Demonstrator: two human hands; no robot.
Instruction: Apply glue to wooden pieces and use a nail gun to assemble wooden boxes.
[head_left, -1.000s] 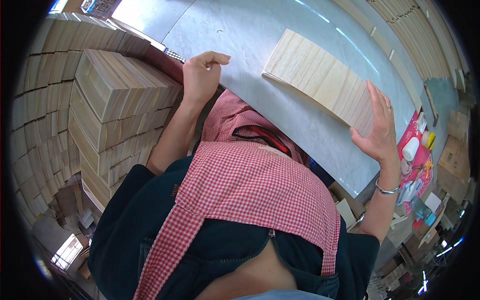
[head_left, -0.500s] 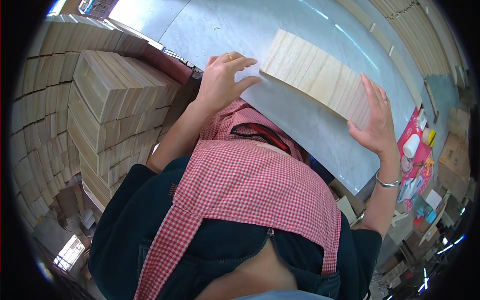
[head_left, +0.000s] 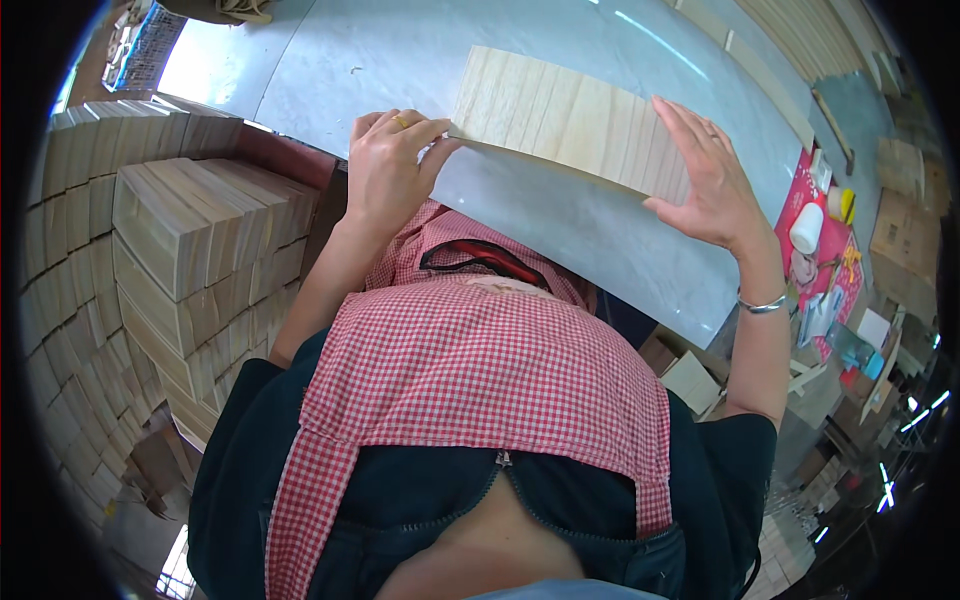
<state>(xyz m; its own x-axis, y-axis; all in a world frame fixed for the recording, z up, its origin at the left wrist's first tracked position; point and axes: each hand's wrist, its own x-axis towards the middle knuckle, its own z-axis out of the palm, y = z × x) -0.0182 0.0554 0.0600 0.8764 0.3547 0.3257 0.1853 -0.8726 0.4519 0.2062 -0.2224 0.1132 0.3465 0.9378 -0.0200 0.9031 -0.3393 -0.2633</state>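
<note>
A pale wooden board (head_left: 565,120) with fine straight grain lies at a slant over the grey marbled tabletop (head_left: 590,225). My left hand (head_left: 390,160), with a ring on one finger, pinches the near left corner of the board between thumb and fingertips. At the board's other end is my right hand (head_left: 705,175). Its fingers reach the far corner while the thumb presses the near one, so the short end sits between them. The underside of the board is hidden.
Tall stacks of wooden boards (head_left: 210,220) rise on the left beside the table. A pink-red cloth (head_left: 800,190) on the right bears a white bottle (head_left: 806,228) and a yellow roll (head_left: 843,206). Long wood strips (head_left: 800,35) line the far right. A basket (head_left: 150,45) stands far left.
The view has shifted, so the stacks and table sit differently. My left thumb and fingers, apart from the board before, have closed on its near left corner. My right hand stays at the other end.
</note>
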